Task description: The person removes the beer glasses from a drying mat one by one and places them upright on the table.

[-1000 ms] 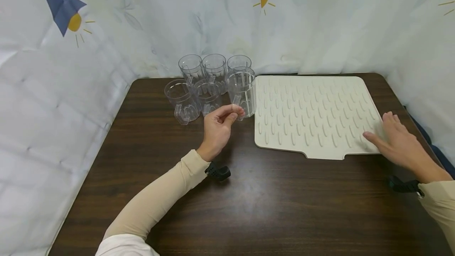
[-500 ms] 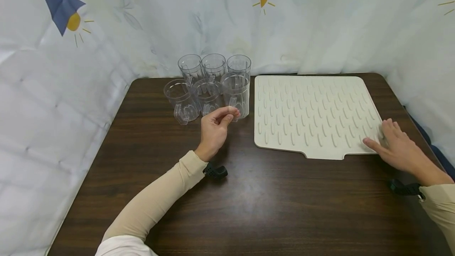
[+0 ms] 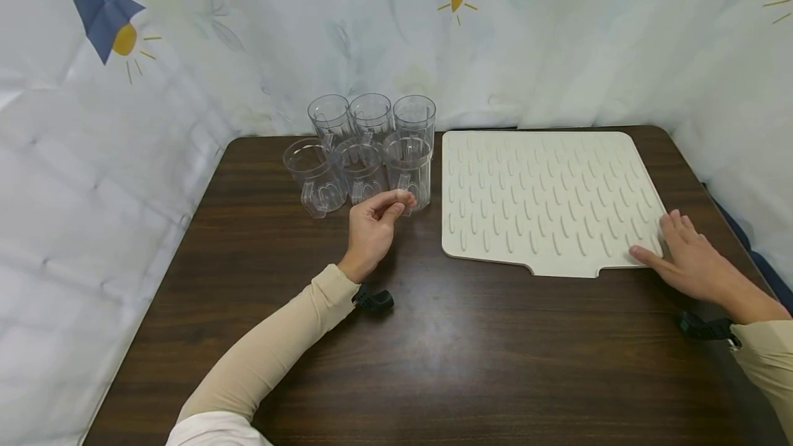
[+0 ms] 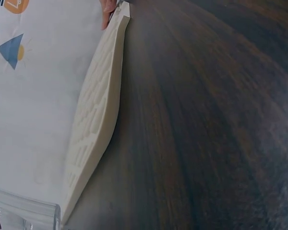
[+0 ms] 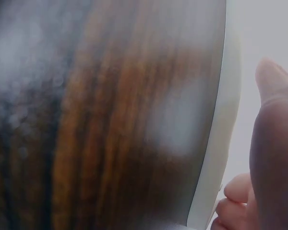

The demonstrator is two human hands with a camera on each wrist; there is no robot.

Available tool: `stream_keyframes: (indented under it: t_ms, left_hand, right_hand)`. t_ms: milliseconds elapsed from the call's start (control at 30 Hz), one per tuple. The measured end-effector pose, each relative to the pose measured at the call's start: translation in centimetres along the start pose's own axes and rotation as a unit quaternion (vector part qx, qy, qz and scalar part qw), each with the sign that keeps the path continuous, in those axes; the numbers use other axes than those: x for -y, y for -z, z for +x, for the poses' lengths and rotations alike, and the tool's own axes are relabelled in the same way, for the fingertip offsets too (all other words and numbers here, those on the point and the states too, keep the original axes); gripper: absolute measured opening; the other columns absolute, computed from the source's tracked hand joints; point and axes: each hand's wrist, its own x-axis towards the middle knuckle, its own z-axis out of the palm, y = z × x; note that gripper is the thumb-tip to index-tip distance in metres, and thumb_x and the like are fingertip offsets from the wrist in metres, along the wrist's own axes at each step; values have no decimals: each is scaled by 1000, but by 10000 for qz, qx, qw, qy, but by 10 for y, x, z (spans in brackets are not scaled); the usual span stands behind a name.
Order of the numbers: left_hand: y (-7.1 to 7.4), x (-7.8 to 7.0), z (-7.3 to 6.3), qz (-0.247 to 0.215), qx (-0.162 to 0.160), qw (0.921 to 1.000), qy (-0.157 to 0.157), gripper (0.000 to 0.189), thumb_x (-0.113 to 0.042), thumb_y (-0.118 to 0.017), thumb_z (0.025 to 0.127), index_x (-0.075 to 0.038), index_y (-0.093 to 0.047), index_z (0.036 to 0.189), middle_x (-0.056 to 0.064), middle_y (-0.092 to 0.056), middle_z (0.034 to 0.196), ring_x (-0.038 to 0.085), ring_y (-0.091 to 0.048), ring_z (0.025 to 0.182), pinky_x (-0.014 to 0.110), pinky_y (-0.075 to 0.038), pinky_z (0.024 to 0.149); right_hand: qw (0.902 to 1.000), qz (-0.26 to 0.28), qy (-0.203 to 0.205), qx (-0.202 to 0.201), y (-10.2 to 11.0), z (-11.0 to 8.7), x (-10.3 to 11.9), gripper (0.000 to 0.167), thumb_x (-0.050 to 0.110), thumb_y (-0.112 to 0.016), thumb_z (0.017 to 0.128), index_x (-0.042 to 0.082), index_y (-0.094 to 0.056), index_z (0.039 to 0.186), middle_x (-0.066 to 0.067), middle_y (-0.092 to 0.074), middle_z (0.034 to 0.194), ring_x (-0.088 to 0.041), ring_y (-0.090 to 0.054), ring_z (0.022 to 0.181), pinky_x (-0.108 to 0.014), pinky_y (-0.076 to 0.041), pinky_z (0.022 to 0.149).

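Observation:
In the head view my left hand [image 3: 373, 229] pinches the handle of a clear mug [image 3: 411, 174], which stands at the right end of the front row of similar mugs. Part of a clear mug [image 4: 43, 213] shows at the lower left of the left wrist view. A cream draining board [image 3: 551, 191] with raised ridges lies right of the mugs, a narrow gap from the held one. Against the board's right front corner rests my right hand [image 3: 696, 260], fingers straight and thumb spread over the front edge. The right wrist view shows its thumb [image 5: 273, 120] beside the board's edge.
Behind the held mug stands a back row of clear mugs [image 3: 370, 119], close to the curtain. Two more front mugs, a left one [image 3: 325, 184] and a middle one [image 3: 362, 171], stand beside it. The dark wooden table [image 3: 471, 356] meets white curtains [image 3: 557, 54] behind and at both sides.
The held mug has moved left and slightly down, away from the board's edge and into line with the front mugs. My left hand moved with it. My right hand stays at the board's corner.

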Motion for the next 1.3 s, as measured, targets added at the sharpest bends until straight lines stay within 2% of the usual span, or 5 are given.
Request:
stream_keyframes:
  t_ms: [267,533,900,1167,1300]
  left_hand:
    - [1,5,-1,91,-14,9999,98,19,10,-63,96,12,-72,112,36,-72,110,-1,-74,94,22,-62,89]
    - [4,8,-5,123,7,9997,211,20,9,-64,96,12,-72,114,35,-72,113,-2,-74,96,26,-63,94]
    - [7,12,-8,236,34,9995,217,20,9,-65,95,10,-73,113,33,-74,111,-2,-74,95,24,-63,94]
    - [13,13,-10,648,275,9961,529,20,5,-66,96,4,-75,114,26,-76,115,20,-77,108,24,-62,97]
    - [16,14,-10,618,401,9945,741,21,4,-67,96,4,-74,115,25,-75,119,20,-76,110,26,-62,97]
  right_hand:
    - [9991,-273,201,-270,-4,0,0,101,48,-49,108,-22,7,154,-53,11,155,-67,8,149,-84,-7,116]
    - [9987,-434,180,-202,-3,-2,2,103,51,-48,107,-21,8,154,-52,11,156,-66,9,149,-86,-11,114]
    - [9984,-486,178,-247,-3,-4,3,101,51,-47,107,-22,6,154,-53,8,155,-66,7,150,-86,-13,112]
    - [9990,-370,169,-178,-5,-3,0,103,52,-48,107,-20,9,155,-51,13,156,-65,10,150,-85,-9,114]
    - [9992,-332,172,-142,-6,-3,-2,103,53,-48,107,-19,10,155,-50,15,157,-64,11,150,-86,-8,114]
